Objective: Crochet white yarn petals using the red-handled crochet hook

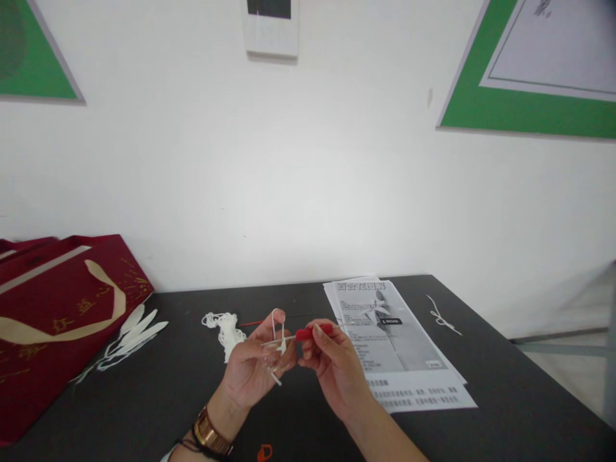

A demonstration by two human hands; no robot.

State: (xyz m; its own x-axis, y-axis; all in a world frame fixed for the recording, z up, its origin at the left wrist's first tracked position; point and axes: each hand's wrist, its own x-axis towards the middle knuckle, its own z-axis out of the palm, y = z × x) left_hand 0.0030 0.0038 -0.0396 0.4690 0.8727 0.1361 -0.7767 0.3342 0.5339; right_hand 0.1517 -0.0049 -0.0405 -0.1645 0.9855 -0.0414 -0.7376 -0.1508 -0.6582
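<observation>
A crochet hook (312, 332) with a red handle lies level in front of me, pinched in my right hand (341, 372). Its metal tip reaches left to a small white crochet piece (282, 347), which the fingers of my left hand (243, 372) hold. White yarn (274, 321) loops over the raised left index finger, and a short tail hangs below. Whether the tip sits inside a stitch is too small to tell. Just behind the left hand is a loose bundle of white yarn (230, 333).
Printed sheets (409, 340) lie right of my hands, with a knotted white yarn scrap (440, 317) beyond. At left, white petal-shaped pieces (137, 335) rest beside a dark red bag (58, 308). An orange stitch marker (264, 453) is near the front. A wall (289, 192) stands behind the black table (183, 366).
</observation>
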